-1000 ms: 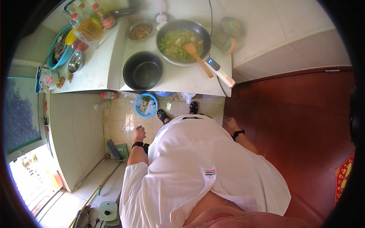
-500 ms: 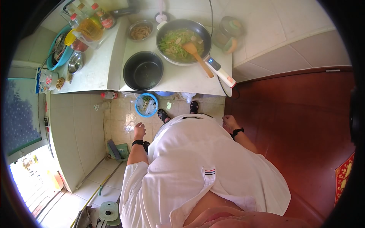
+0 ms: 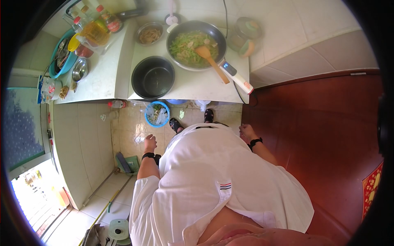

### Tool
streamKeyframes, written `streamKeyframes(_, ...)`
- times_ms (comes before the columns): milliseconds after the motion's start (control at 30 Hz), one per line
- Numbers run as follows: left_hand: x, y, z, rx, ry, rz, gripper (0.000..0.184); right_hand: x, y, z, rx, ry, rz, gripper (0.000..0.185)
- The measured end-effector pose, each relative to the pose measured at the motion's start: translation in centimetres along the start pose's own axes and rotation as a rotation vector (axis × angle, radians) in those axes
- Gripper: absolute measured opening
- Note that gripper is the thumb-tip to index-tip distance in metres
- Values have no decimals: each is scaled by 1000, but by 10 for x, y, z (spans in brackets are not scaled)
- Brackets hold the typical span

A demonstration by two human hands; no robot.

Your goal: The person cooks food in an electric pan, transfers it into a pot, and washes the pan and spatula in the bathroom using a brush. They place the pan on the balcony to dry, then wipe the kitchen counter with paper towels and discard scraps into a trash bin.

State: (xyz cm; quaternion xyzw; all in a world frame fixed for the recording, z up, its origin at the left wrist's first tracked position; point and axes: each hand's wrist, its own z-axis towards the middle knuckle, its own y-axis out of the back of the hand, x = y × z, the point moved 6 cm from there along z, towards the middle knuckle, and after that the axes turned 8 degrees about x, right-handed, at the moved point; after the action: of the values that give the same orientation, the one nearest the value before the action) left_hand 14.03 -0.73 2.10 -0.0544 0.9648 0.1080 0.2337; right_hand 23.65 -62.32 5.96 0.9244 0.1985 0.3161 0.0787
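My left hand (image 3: 150, 142) hangs at my side over the tiled floor, its fingers loosely bent, holding nothing. On the other side, my right hand (image 3: 247, 132) is beside my white shirt, fingers slightly curled and nothing visible in them. Neither hand touches the counter (image 3: 191, 88). There, a pan (image 3: 223, 39) holds green vegetables with pieces of meat (image 3: 191, 45), and a wooden spatula (image 3: 211, 61) leans in it. A black pot (image 3: 153, 78) with an empty-looking inside stands left of the pan. Behind it sits a metal bowl of brown food (image 3: 149, 34).
Bottles (image 3: 95, 33), a blue basin (image 3: 67, 65) and a small metal bowl (image 3: 80, 69) stand on the left counter. A blue bin (image 3: 157, 114) is on the floor below. The pan's white handle (image 3: 237, 77) reaches over the counter's right part. A reddish-brown door surface (image 3: 312, 123) is at right.
My right hand has risen slightly and its fingers have loosened from a more bent pose. My left hand rose a little, then lowered slightly. The view has shifted slightly; the cookware stays in place.
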Motion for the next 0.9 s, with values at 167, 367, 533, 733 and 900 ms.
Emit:
streamKeyframes(167, -4, -1, -1, -1, 9, 0, 41, 7, -2, -3, 21, -7, -31, 23)
streamKeyframes(367, 1, 1, 2, 9, 15, 0, 41, -10, 1, 9, 4, -23, -49, 25)
streamKeyframes(533, 2, 2, 2, -35, -61, -3, 48, -9, 2, 6, 3, -32, -103, 29)
streamKeyframes(733, 11, 1, 16, 25, -42, -63, 33, 58, 23, -27, -101, 151, -350, 23)
streamKeyframes(900, 2, 10, 2, -26, -37, 11, 44, 247, 60, -106, 35, 536, -403, 24)
